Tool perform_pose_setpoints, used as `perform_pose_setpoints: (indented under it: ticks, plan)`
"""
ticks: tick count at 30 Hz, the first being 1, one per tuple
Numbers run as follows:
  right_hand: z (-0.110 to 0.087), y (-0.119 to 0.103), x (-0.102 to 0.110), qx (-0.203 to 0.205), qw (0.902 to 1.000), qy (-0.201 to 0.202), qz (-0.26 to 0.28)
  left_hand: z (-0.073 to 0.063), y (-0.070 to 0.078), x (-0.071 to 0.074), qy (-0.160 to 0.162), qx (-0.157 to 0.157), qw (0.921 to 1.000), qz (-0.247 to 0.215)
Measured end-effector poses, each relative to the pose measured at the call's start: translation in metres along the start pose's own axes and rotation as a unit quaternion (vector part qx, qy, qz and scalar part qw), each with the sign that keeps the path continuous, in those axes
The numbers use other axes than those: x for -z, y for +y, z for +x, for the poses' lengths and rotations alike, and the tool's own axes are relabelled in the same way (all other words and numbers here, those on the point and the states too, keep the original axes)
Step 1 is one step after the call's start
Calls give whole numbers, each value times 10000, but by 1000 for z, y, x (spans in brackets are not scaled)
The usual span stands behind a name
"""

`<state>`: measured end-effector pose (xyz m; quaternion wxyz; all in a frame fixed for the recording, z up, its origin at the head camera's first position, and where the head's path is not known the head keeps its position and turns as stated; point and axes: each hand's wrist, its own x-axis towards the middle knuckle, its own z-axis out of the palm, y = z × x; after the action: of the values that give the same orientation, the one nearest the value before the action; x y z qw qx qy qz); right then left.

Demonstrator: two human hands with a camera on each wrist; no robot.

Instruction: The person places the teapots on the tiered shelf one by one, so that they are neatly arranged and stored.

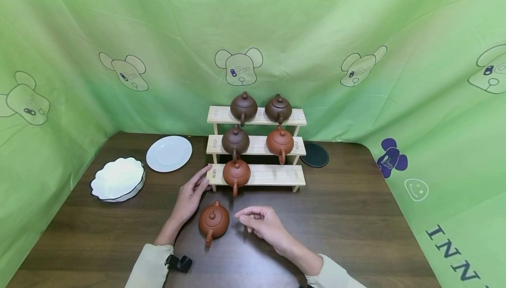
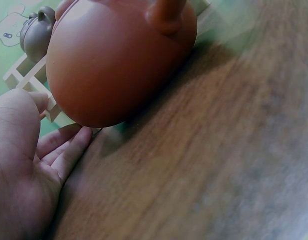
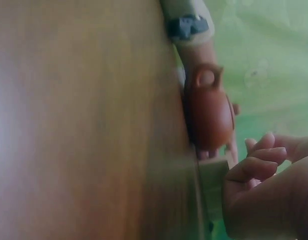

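Note:
My left hand reaches to the left end of a three-tier wooden shelf, its fingertips touching the lowest tier's end. Beside that hand a reddish-brown clay teapot stands on the table, handle toward me and spout toward the shelf; it looms large in the left wrist view. To the teapot's right hovers my right hand, fingers loosely bent and holding nothing. An orange-brown teapot sits on the lowest tier. The middle tier bears a dark brown teapot and a reddish one.
Two dark brown teapots, one on the left and one on the right, occupy the top tier. A white plate and a scalloped white dish lie at left. A dark round coaster lies right of the shelf. Green cloth surrounds the table.

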<state>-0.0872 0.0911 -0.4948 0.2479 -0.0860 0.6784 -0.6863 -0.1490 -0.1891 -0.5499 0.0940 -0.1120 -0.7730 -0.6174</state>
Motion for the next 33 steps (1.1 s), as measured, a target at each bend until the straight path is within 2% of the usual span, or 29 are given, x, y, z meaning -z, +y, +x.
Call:
perform_pose_setpoints:
  ticks: [1,3,4,8,10,11,14,17,21,24,26,33]
  plan:
    - [-2,1,-2,-40,10000,-75,-17,0,-5,0,1,-112,9999,-19]
    - [-6,2,-6,-131,9996,-232,1,0,-3,1,-5,-60,10000,12]
    - [-7,3,-8,-174,9993,-328,43,1,-7,2,-44,-14,10000,49]
    - [-12,6,-14,-265,9972,-677,174,0,6,1,-75,364,9992,117]
    - [-13,7,-16,-314,9959,-835,175,0,7,0,-59,361,9993,105]
    - [-13,7,-17,-349,9951,-908,163,0,15,-1,-39,418,9991,66]
    - [-15,8,-19,-539,9914,-1174,201,0,16,-2,-24,439,9990,29]
    - [-16,11,-21,-645,9861,-1500,314,0,16,-1,-28,431,9991,-33]
    - [-16,15,-23,-664,9787,-1881,485,-1,9,-1,12,204,9998,-86]
    - [-16,17,-25,-706,9751,-2023,577,0,4,-1,32,3,10000,-70]
    - [-15,18,-27,-778,9728,-2081,660,-1,2,-1,27,4,10000,-47]
    - [-13,20,-30,-982,9626,-2317,1008,0,13,0,-42,448,9989,98]
